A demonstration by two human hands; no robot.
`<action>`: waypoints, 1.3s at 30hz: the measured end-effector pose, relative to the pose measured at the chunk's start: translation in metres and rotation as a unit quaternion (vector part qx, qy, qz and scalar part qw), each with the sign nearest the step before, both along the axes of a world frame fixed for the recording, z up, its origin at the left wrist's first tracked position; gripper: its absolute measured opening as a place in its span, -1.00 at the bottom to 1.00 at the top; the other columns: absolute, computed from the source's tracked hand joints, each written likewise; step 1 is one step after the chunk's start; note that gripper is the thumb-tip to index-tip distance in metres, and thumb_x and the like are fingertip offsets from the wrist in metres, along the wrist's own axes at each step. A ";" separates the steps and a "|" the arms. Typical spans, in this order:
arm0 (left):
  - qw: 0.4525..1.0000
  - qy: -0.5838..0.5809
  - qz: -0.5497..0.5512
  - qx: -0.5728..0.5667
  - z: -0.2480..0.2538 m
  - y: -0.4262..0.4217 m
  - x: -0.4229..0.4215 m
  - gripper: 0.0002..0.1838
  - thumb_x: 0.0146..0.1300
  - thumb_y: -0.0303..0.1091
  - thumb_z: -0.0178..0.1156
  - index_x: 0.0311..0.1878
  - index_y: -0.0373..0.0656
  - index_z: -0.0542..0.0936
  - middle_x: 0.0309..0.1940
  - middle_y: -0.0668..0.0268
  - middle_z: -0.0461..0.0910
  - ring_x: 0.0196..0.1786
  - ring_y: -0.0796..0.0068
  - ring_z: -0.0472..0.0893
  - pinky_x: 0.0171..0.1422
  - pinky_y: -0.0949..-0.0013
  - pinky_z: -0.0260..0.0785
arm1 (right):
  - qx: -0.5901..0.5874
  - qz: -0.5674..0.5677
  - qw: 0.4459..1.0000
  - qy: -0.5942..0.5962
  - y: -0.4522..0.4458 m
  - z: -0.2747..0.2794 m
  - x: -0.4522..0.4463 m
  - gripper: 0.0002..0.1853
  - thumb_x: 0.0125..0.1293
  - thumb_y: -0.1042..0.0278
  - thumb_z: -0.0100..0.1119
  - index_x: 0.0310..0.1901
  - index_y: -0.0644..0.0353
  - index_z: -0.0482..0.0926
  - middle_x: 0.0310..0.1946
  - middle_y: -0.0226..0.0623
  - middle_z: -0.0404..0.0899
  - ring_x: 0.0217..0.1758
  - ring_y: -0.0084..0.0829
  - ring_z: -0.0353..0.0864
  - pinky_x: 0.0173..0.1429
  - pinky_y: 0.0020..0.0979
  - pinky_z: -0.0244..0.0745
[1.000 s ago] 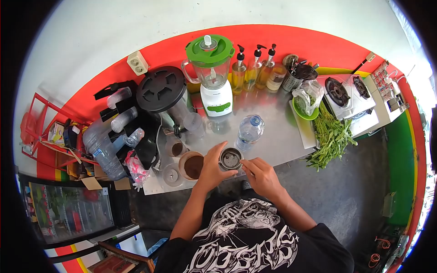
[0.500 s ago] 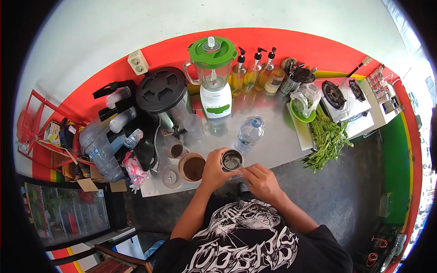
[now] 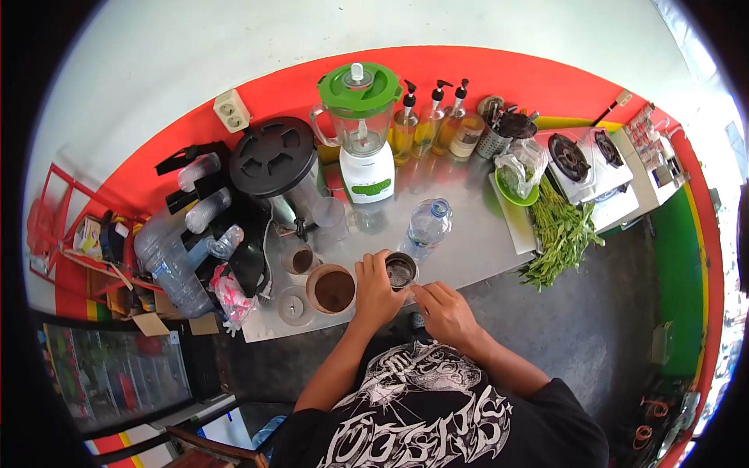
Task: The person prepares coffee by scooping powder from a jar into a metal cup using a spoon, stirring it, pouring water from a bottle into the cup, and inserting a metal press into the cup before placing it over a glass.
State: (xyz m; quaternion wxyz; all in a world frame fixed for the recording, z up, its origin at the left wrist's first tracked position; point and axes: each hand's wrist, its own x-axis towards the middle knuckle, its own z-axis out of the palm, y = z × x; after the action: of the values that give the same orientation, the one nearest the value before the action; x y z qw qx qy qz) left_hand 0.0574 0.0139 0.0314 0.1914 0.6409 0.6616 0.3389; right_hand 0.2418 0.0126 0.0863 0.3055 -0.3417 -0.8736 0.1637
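A small metal cup [image 3: 402, 271] is in front of me at the counter's near edge, its round mouth facing up and its inside dark. My left hand [image 3: 376, 292] is wrapped round the cup's left side. Against the lower right of the rim, my right hand [image 3: 447, 313] has its fingers pinched together; what they grip is hidden. Left of the cup stands an open tub of brown powder [image 3: 334, 290], and beside that a round clear lid [image 3: 294, 306] lies on the counter. A clear cup with dark grounds [image 3: 302, 260] sits behind them. Just beyond my hands leans a water bottle [image 3: 428, 228].
A green-lidded blender [image 3: 368, 175] and pump bottles [image 3: 428, 132] line the wall. At left are a black-lidded dispenser [image 3: 275, 160] and a large water jug [image 3: 173, 273]. Leafy greens [image 3: 566, 246], a green bowl [image 3: 511, 193] and a gas stove [image 3: 581, 168] are on the right.
The view has shifted slightly. Both hands stay at the metal cup with nearly the same grip; the left fingers sit a little differently on its side.
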 end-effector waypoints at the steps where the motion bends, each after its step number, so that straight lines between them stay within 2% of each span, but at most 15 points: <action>1: 1.000 -0.003 0.005 0.006 0.001 -0.001 0.000 -0.07 0.05 -0.26 0.71 0.45 -0.22 0.41 0.17 0.01 0.48 0.21 -0.16 0.44 0.30 -0.09 0.40 | -0.002 -0.007 1.000 0.003 -0.002 0.001 0.001 -0.64 0.28 0.60 0.31 0.12 0.37 0.67 -0.19 -0.14 0.65 -0.13 -0.11 0.70 0.04 -0.13 0.66; 4: 1.000 -0.004 0.010 0.000 0.002 -0.003 0.004 -0.07 0.05 -0.24 0.71 0.45 -0.22 0.41 0.18 0.00 0.48 0.22 -0.17 0.44 0.31 -0.12 0.39 | 0.020 -0.025 0.999 -0.028 -0.005 0.004 0.001 -0.61 0.23 0.61 0.30 0.13 0.40 0.67 -0.18 -0.13 0.65 -0.11 -0.10 0.70 0.04 -0.13 0.67; 7: 0.999 -0.033 0.028 -0.003 0.001 -0.003 0.005 -0.08 0.06 -0.25 0.70 0.46 -0.22 0.42 0.20 -0.01 0.48 0.23 -0.17 0.44 0.33 -0.12 0.38 | 0.026 0.004 0.999 -0.044 -0.002 0.000 -0.002 -0.59 0.21 0.63 0.29 0.14 0.41 0.68 -0.14 -0.10 0.67 -0.07 -0.09 0.72 0.06 -0.11 0.68; 10: 1.000 -0.001 -0.004 -0.007 -0.003 -0.003 -0.003 -0.06 0.06 -0.23 0.71 0.47 -0.21 0.41 0.21 -0.02 0.49 0.24 -0.17 0.44 0.36 -0.11 0.38 | -0.030 0.046 0.998 0.027 0.006 0.001 0.001 -0.60 0.24 0.63 0.30 0.15 0.38 0.70 -0.11 -0.09 0.70 -0.04 -0.06 0.74 0.08 -0.08 0.69; 12: 1.000 -0.008 -0.012 -0.008 -0.003 -0.004 -0.006 -0.05 0.05 -0.22 0.73 0.47 -0.20 0.42 0.21 0.00 0.49 0.25 -0.15 0.45 0.37 -0.10 0.38 | -0.079 -0.010 0.996 0.046 0.008 0.007 0.007 -0.64 0.29 0.62 0.33 0.14 0.35 0.71 -0.11 -0.09 0.73 -0.02 -0.03 0.75 0.10 -0.07 0.69; 16: 0.999 -0.042 -0.014 -0.015 0.001 -0.006 -0.005 -0.06 0.02 -0.20 0.76 0.44 -0.20 0.48 0.20 0.08 0.54 0.28 -0.08 0.47 0.40 -0.08 0.38 | -0.088 -0.007 0.995 0.043 0.012 0.007 0.014 -0.67 0.32 0.61 0.37 0.13 0.34 0.72 -0.13 -0.10 0.74 -0.04 -0.01 0.75 0.09 -0.07 0.69; 18: 0.998 -0.060 -0.017 -0.004 0.000 -0.008 -0.007 -0.08 0.02 -0.22 0.76 0.43 -0.21 0.50 0.20 0.10 0.56 0.29 -0.06 0.48 0.41 -0.07 0.38 | -0.121 0.045 0.991 0.029 0.010 0.014 0.019 -0.67 0.33 0.59 0.39 0.13 0.33 0.73 -0.11 -0.08 0.74 -0.03 0.00 0.75 0.09 -0.07 0.69; 21: 0.996 -0.089 -0.024 0.012 -0.006 -0.013 -0.009 -0.10 0.02 -0.26 0.76 0.43 -0.22 0.53 0.21 0.12 0.60 0.31 -0.03 0.51 0.43 -0.05 0.37 | -0.115 -0.012 0.993 0.032 0.010 0.018 0.019 -0.66 0.34 0.57 0.40 0.15 0.33 0.73 -0.11 -0.07 0.75 -0.02 0.00 0.75 0.09 -0.07 0.69; 25: 0.993 -0.111 -0.024 0.014 -0.012 -0.016 -0.011 -0.09 0.03 -0.27 0.75 0.45 -0.24 0.53 0.24 0.11 0.61 0.33 -0.02 0.51 0.45 -0.03 0.37 | -0.110 0.017 0.994 0.023 0.004 0.017 0.016 -0.68 0.38 0.56 0.39 0.15 0.34 0.74 -0.10 -0.04 0.76 -0.02 0.02 0.76 0.08 -0.07 0.69; 28: 0.995 -0.094 -0.008 0.021 -0.013 -0.018 -0.009 -0.11 0.04 -0.21 0.76 0.42 -0.23 0.54 0.23 0.09 0.62 0.33 -0.03 0.53 0.46 -0.03 0.36 | -0.137 -0.023 0.988 0.064 0.002 0.019 0.015 -0.73 0.46 0.59 0.35 0.15 0.35 0.76 -0.12 0.01 0.76 -0.11 0.09 0.77 0.02 -0.06 0.69; 32: 0.995 -0.086 -0.017 0.038 -0.011 -0.016 -0.006 -0.10 0.04 -0.22 0.76 0.44 -0.24 0.53 0.23 0.07 0.62 0.34 -0.04 0.52 0.47 -0.04 0.36 | -0.168 -0.033 0.982 0.085 0.007 0.016 0.014 -0.78 0.49 0.54 0.34 0.10 0.34 0.77 -0.15 0.03 0.77 -0.15 0.12 0.75 -0.01 -0.06 0.67; 37: 0.996 -0.091 -0.010 0.001 -0.003 -0.012 -0.006 -0.03 0.05 -0.25 0.75 0.52 -0.24 0.47 0.30 0.03 0.63 0.38 -0.07 0.53 0.48 -0.06 0.37 | -0.171 -0.041 0.982 0.069 0.034 0.032 0.003 -0.83 0.50 0.46 0.33 0.01 0.32 0.79 -0.20 0.02 0.76 -0.15 0.12 0.74 -0.01 -0.04 0.65; 39: 0.993 -0.119 -0.017 -0.012 -0.005 -0.012 -0.007 0.00 0.05 -0.26 0.74 0.55 -0.24 0.44 0.32 0.02 0.62 0.40 -0.08 0.53 0.50 -0.07 0.37 | -0.183 0.005 0.982 0.039 0.044 0.035 -0.005 -0.84 0.48 0.43 0.34 -0.02 0.30 0.77 -0.17 -0.01 0.76 -0.09 0.09 0.74 0.05 -0.03 0.64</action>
State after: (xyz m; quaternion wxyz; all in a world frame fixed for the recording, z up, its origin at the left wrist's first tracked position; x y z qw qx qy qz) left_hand 0.0500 0.0017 0.0269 0.2824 0.6045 0.6275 0.4014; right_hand 0.2365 0.0567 0.1213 0.2710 -0.3809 -0.8180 0.3351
